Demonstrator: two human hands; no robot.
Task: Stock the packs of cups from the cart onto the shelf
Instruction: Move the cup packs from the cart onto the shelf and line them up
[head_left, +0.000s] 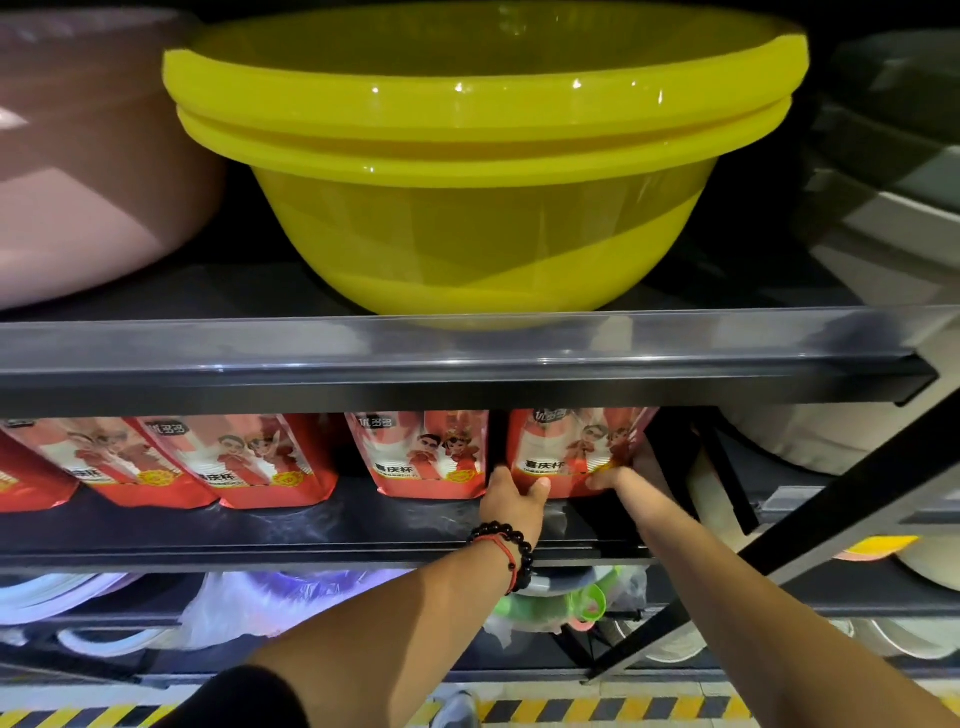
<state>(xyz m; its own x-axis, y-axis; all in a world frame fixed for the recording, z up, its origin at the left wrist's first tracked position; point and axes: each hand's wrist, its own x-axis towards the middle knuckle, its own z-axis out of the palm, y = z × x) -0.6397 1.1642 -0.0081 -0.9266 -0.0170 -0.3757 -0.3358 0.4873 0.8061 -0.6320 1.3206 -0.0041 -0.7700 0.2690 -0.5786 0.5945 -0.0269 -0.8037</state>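
Observation:
A row of red packs of cups stands on the dark middle shelf (363, 525). The rightmost red pack (571, 447) stands upright at the row's right end. My left hand (511, 501) grips its lower left corner, thumb on the front. My right hand (618, 475) holds its lower right edge, fingers mostly hidden behind the pack. Just left of it stands another red pack (423, 452), with two more red packs (234, 457) leaning further left. The cart is out of view.
Stacked yellow basins (483, 171) and a pink basin (88, 156) sit on the shelf above, behind its clear front rail (467, 338). A black diagonal brace (831, 514) runs at the right. White and bagged wares fill the lower shelf (291, 603). Hazard tape marks the floor.

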